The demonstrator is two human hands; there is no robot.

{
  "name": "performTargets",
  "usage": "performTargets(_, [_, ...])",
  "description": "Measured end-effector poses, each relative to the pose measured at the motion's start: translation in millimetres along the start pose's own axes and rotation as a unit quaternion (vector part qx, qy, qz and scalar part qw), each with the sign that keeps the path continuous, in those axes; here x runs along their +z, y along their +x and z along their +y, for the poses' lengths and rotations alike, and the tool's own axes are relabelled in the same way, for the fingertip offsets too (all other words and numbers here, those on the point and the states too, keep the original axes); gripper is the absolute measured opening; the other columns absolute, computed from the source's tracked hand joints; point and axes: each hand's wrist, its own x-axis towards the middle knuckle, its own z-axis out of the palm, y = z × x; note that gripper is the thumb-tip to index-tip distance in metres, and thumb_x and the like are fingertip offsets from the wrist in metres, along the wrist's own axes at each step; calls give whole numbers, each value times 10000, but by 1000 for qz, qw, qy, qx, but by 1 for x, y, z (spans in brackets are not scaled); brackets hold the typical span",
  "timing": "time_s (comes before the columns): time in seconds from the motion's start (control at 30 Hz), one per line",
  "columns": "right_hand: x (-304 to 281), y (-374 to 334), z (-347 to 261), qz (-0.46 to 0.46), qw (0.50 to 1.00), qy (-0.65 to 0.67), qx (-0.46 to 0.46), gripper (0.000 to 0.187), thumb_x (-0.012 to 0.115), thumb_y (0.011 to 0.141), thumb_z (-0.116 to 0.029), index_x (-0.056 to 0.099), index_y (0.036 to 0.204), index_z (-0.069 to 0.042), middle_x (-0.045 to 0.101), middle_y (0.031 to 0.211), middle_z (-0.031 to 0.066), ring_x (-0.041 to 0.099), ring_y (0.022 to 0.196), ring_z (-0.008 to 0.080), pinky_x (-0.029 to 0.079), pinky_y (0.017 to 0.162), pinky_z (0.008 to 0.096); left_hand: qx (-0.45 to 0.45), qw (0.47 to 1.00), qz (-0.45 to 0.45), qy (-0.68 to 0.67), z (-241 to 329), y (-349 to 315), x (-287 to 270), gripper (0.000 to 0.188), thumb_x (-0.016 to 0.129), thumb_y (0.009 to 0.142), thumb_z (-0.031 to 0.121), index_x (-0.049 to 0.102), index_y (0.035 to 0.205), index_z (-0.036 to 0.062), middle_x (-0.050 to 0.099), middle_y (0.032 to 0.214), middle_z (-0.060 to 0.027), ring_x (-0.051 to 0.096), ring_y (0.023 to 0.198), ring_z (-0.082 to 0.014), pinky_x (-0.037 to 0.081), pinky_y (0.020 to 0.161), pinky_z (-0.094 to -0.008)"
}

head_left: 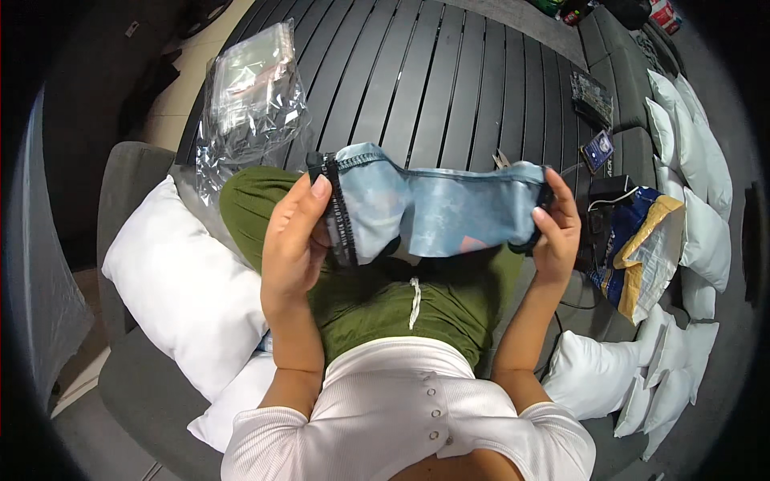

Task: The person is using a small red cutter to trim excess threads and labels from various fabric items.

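Observation:
A small blue-grey patterned garment [457,210] with black elastic trim is stretched sideways above my lap. Its exact kind I cannot make out. My left hand [295,228] grips its left end, thumb on the black band [340,212], which carries pale lettering. At the other end, my right hand [557,224] pinches the dark edge between thumb and fingers. The cloth sags a little in the middle, and a small pink patch shows near its lower edge. Behind it, partly hidden, metal scissors or a similar tool [501,159] lie on the table.
A black slatted table [417,80] stands in front of me, with clear plastic packets [253,88] at its left. White pillows [188,280] lie beside me on the left, and more cushions [589,373] to the right. A blue and yellow bag [642,248] rests on the right seat.

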Motion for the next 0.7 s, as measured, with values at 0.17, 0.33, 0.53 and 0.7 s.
performTargets(0.17, [28,1,6,-104,959,-259,39,558,601,740,-92,387,1245,10,424,1254,109,401,1160,196,288,970,304,14,999,-1,-44,-10,-1,8,249,401,915,263,488,939,31,558,795,-31,530,598,-57,444,507,-167])
performTargets(0.33, [71,-30,-2,-230,937,-263,1,678,703,673,-209,394,1232,17,424,1237,166,362,1191,223,262,981,331,-66,978,-104,170,-39,-12,26,236,439,901,229,519,969,18,499,830,-26,448,719,-127,388,690,-243])
performTargets(0.53, [61,-34,15,-90,974,-48,201,183,491,776,-36,566,931,24,569,810,-8,498,690,71,403,606,214,164,817,-195,518,-63,-5,36,269,485,861,241,555,1061,76,477,1071,-163,330,1072,-365,241,948,-405])
performTargets(0.7, [56,-36,5,-67,942,132,301,341,440,755,-174,548,970,69,582,881,74,529,781,119,403,721,221,197,827,-109,515,-70,10,30,725,630,670,95,287,1308,60,363,1266,-163,282,1197,-323,223,997,-382])
